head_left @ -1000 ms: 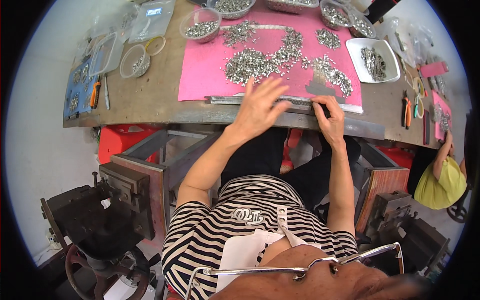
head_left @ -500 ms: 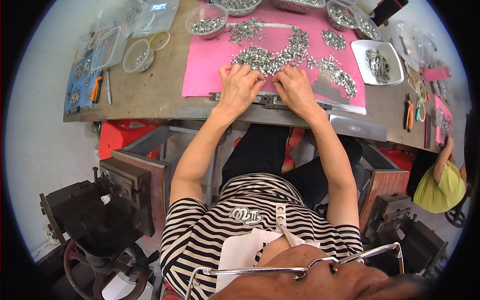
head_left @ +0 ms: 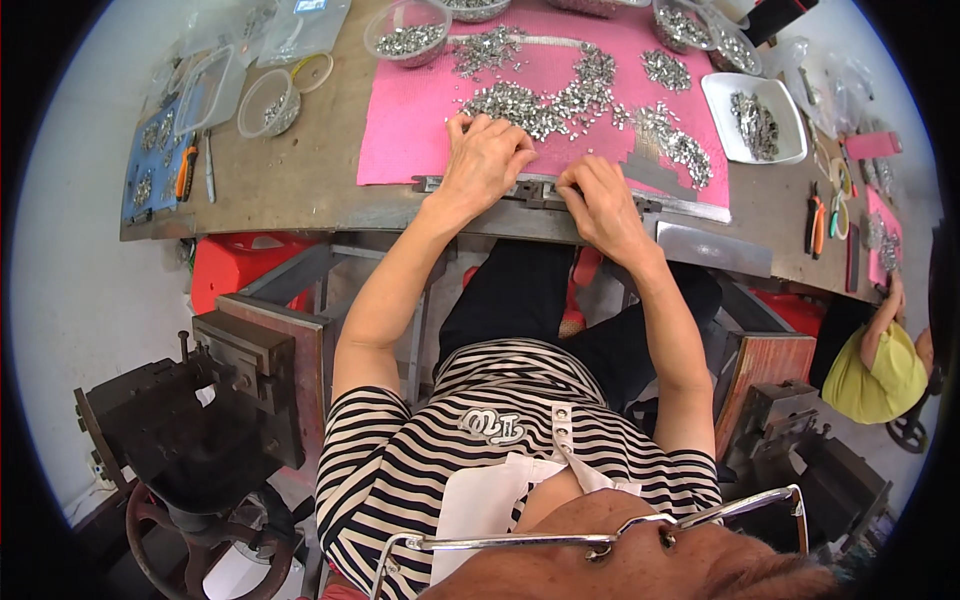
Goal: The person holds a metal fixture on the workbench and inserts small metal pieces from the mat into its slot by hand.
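Note:
My left hand [head_left: 482, 168] is over the near part of a pink mat [head_left: 405, 150], beside a heap of small shiny metal pieces [head_left: 505, 103]. Its thumb and fingertips are drawn together; anything between them is too small to make out. At the table's front edge, my right hand [head_left: 600, 205] rests by a narrow metal rail fixture [head_left: 535, 193], its fingers curled together over the fixture's right part. What those fingers grip is hidden. More loose metal pieces [head_left: 685, 155] lie in a patch to the right of the hands.
Clear tubs [head_left: 408, 40] of metal pieces line the back, and a white tray [head_left: 782, 95] sits right. Orange-handled pliers [head_left: 187, 168] lie left, another pair [head_left: 816, 220] right. A flat metal plate [head_left: 715, 250] lies along the front edge. A co-worker in yellow [head_left: 875, 375] works far right.
My right hand has drawn back toward the table's front edge and away from the heap. My left hand has shifted only slightly, its thumb still close to its fingers.

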Demonstrator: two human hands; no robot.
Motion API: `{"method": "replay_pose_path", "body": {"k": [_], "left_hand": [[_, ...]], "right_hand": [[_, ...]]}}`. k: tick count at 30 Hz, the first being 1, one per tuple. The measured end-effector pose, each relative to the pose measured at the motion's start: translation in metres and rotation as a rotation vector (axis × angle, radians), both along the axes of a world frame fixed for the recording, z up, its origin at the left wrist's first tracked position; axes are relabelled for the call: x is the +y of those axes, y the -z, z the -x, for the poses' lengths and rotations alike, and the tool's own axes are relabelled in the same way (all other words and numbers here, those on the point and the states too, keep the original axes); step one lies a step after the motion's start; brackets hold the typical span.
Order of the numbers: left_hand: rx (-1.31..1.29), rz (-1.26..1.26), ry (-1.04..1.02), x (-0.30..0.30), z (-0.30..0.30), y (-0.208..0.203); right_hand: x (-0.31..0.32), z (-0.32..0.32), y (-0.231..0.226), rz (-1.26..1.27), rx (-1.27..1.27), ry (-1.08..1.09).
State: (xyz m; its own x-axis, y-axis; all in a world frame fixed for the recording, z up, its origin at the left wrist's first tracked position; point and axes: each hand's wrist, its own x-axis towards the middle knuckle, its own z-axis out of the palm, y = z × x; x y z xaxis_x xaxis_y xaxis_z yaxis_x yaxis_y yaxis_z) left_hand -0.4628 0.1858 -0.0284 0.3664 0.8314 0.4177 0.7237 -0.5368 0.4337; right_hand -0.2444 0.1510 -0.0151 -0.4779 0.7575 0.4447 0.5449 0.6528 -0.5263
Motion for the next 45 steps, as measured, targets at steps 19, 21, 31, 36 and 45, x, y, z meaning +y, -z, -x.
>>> {"method": "replay_pose_path", "body": {"k": [19,21,31,36,45], "left_hand": [[0.012,-0.037,-0.008,-0.003,0.002,-0.001],[0.074,-0.047,0.026,-0.003,0.003,0.001],[0.139,-0.063,0.005,-0.006,0.005,-0.005],[0.109,-0.103,-0.007,-0.009,0.003,-0.006],[-0.169,-0.01,0.169,-0.036,-0.024,0.0]], "right_hand": [[0.041,0.021,0.017,-0.142,-0.108,0.215],[0.047,0.027,0.02,-0.178,-0.164,0.249],[0.056,0.031,0.02,-0.166,-0.187,0.2],[0.057,0.025,0.018,-0.194,-0.189,0.189],[0.059,0.017,0.015,-0.055,-0.144,0.178]]}}
